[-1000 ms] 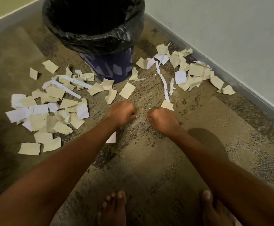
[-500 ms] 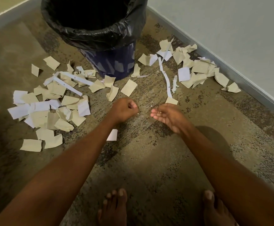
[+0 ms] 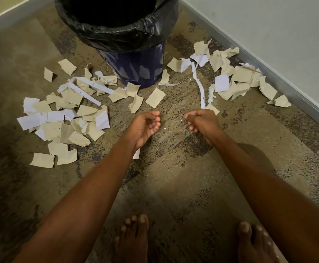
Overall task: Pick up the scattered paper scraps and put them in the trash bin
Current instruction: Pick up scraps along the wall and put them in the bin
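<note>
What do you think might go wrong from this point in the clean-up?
The tiny white paper dots on the mottled carpet between the left hand and right hand are easy to miss. The white scrap half hidden under the left wrist might be overlooked. Beige paper scraps carried loosely may drop beside the black-lined blue trash bin, where others already lie.
</note>
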A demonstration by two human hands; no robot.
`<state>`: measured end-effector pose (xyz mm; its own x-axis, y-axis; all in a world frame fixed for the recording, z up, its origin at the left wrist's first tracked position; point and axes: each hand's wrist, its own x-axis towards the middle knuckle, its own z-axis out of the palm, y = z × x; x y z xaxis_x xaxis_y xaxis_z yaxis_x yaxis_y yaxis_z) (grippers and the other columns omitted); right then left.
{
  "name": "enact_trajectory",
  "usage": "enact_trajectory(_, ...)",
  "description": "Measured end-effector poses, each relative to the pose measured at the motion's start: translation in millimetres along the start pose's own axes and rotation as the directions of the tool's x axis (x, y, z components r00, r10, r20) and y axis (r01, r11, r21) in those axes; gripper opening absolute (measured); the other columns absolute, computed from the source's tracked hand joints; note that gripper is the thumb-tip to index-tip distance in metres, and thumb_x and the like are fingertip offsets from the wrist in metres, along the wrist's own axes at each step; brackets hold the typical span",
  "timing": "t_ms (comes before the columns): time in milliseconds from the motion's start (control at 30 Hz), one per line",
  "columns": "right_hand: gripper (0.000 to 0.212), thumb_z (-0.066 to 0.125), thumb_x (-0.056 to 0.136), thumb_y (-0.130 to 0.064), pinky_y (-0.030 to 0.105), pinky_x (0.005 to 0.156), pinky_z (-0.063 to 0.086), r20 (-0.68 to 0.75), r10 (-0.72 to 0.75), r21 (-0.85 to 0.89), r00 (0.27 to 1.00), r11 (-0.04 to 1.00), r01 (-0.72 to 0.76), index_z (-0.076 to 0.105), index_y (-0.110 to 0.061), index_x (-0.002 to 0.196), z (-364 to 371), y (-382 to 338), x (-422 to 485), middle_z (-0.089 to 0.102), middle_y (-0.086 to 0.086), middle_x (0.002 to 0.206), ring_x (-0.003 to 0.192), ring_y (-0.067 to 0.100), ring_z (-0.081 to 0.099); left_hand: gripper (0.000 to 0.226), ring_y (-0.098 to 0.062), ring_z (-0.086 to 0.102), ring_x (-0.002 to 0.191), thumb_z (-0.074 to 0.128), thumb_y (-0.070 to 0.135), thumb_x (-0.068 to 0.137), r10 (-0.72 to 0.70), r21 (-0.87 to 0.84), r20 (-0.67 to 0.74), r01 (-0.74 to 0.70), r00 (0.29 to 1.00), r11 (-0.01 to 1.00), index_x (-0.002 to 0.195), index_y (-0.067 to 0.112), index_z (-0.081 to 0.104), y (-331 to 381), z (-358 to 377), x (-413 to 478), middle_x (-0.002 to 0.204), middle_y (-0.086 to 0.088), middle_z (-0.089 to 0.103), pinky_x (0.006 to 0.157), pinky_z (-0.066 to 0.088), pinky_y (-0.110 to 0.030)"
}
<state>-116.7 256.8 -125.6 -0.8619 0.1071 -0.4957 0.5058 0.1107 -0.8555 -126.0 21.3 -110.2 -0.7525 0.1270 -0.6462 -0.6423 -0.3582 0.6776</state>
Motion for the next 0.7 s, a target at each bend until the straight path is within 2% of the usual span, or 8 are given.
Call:
enact_trajectory(133,0.002,0.081,0.092,-0.012,0.024,0.067,0.059,0.021,-0.225,-0.386,0.974,0.897,0.215,0.083,-0.011,0.093,7,3,6,0.077,-0.006,0.082,0.065,0.002,0.067,0.025,-0.009,0.043,0.054,0.048,0.002,0.099,0.001,0.116,-0.025,0.002,1.000,0.993,0.114,0.003,0.067,-3,-8,0,0.070,0.000,0.053,0.046,0.034,-0.021)
enact_trajectory(200,0.009,0.079,0.091,-0.010,0.025,0.070,0.059,0.080,-0.310,-0.533,0.947,0.790,0.304,0.083,-0.015,0.085,11,1,6,0.076,-0.008,0.079,0.066,0.001,0.069,0.022,-0.008,0.041,0.053,0.056,0.006,0.101,0.057,0.304,-0.046,-0.040,0.997,0.952,0.117,0.004,0.072,-4,-9,-2,0.065,0.005,0.053,0.047,0.031,-0.022)
enact_trajectory(300,0.019,0.071,0.095,-0.013,0.031,0.067,0.061,0.153,-0.357,-0.733,0.921,0.584,0.349,0.080,-0.015,0.078,15,-2,10,0.075,0.000,0.076,0.064,0.014,0.069,0.016,0.000,0.059,0.062,0.071,0.010,0.097,0.223,0.649,-0.041,-0.144,0.974,0.747,0.110,0.013,0.080,-9,-7,-2,0.078,0.012,0.071,0.061,0.050,-0.017)
enact_trajectory(367,0.024,0.066,0.096,-0.012,0.036,0.065,0.061,0.168,-0.367,-0.801,0.915,0.491,0.344,0.077,-0.012,0.075,18,-6,10,0.072,0.005,0.073,0.063,0.021,0.068,0.017,-0.006,0.070,0.081,0.076,0.011,0.094,0.294,0.781,0.019,-0.198,0.956,0.593,0.110,0.014,0.081,-14,-7,2,0.096,0.005,0.079,0.078,0.058,-0.022)
enact_trajectory(400,0.025,0.064,0.097,-0.012,0.037,0.065,0.061,0.174,-0.369,-0.821,0.913,0.458,0.341,0.075,-0.011,0.075,20,-8,8,0.070,0.007,0.073,0.065,0.023,0.067,0.017,-0.013,0.071,0.084,0.078,0.012,0.093,0.318,0.829,0.066,-0.229,0.946,0.510,0.109,0.014,0.081,-16,-8,4,0.097,0.002,0.079,0.079,0.060,-0.025)
enact_trajectory(500,0.022,0.058,0.101,-0.008,0.033,0.060,0.051,0.187,-0.374,-0.875,0.908,0.358,0.327,0.072,-0.007,0.084,29,-13,1,0.067,0.009,0.077,0.066,0.026,0.063,0.018,-0.014,0.069,0.072,0.081,0.013,0.090,0.390,0.899,0.187,-0.317,0.901,0.301,0.108,0.014,0.083,-21,-11,6,0.085,0.004,0.077,0.075,0.057,-0.026)
enact_trajectory(633,0.015,0.055,0.101,0.003,0.027,0.051,0.035,0.145,-0.390,-0.908,0.909,0.313,0.278,0.066,-0.005,0.095,41,-7,-13,0.058,0.004,0.077,0.057,0.017,0.052,0.016,-0.007,0.076,0.083,0.086,0.015,0.088,0.432,0.916,0.284,-0.375,0.856,0.140,0.104,0.015,0.085,-18,-10,8,0.102,0.000,0.083,0.086,0.063,-0.031)
enact_trajectory(700,0.012,0.053,0.103,0.001,0.025,0.046,0.030,0.132,-0.390,-0.907,0.911,0.324,0.270,0.062,-0.006,0.100,44,-1,-17,0.057,0.002,0.078,0.059,0.016,0.054,0.014,-0.006,0.076,0.081,0.086,0.018,0.088,0.419,0.932,0.297,-0.355,0.858,0.067,0.101,0.017,0.085,-16,-7,8,0.101,0.003,0.083,0.085,0.065,-0.034)
